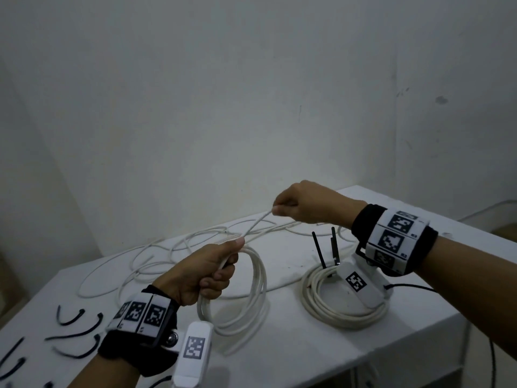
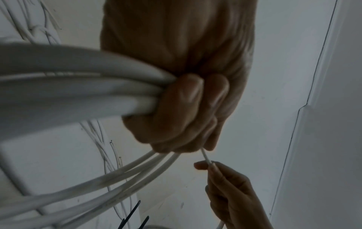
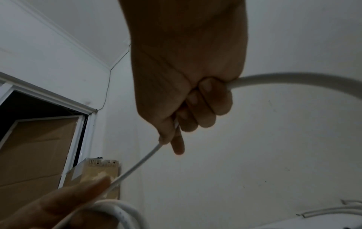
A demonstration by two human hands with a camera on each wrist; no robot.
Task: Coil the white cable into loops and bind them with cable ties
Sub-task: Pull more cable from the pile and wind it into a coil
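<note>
Two hands up over the white desk (image 1: pixel 307 359), both busy with the white cable (image 1: pixel 256 222). Left hand (image 1: pixel 204 273) is fisted round a bundle of about three or four loops (image 1: pixel 237 309) hanging down to the desk; right hand (image 1: pixel 305 203) pinches a single strand, stretched taut between the two. The rest of that cable sprawls loose across the back of the desk. One finished coil (image 1: pixel 344 306) lies to the right with two black cable ties (image 1: pixel 326 247) sticking up from it (bases hidden behind the wrist camera). Spare cable ties (image 1: pixel 75 334) at the left edge: roughly six, some cut off by the frame.
</note>
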